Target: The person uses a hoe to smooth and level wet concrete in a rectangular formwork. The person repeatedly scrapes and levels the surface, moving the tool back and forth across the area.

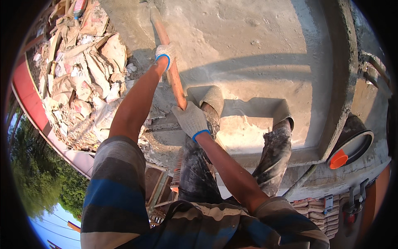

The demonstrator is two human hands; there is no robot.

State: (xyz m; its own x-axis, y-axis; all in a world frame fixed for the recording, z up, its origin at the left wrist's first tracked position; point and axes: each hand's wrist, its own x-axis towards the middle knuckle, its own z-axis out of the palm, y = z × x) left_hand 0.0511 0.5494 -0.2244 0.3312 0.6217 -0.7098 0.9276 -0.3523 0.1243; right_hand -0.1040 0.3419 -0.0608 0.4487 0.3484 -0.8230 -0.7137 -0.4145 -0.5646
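Observation:
Both my hands wear pale knit gloves with blue cuffs and grip one long wooden handle (177,81). My left hand (165,53) is wrapped round it farther up, while my right hand (191,119) closes on its near end. The handle slants away to the upper left, and its far end passes out at the top edge, so the tool's head cannot be made out. Below it spreads wet grey cement (253,41) in a shallow walled trough. My legs stand in the cement, in boots with wide, cement-coated tops (213,98).
Torn paper bags (91,79) are heaped on the left. A raised concrete rim (346,83) bounds the trough on the right. Beyond it sits a black bucket (352,139) with an orange piece (338,159) inside. Several stacked bags (317,213) lie at the lower right.

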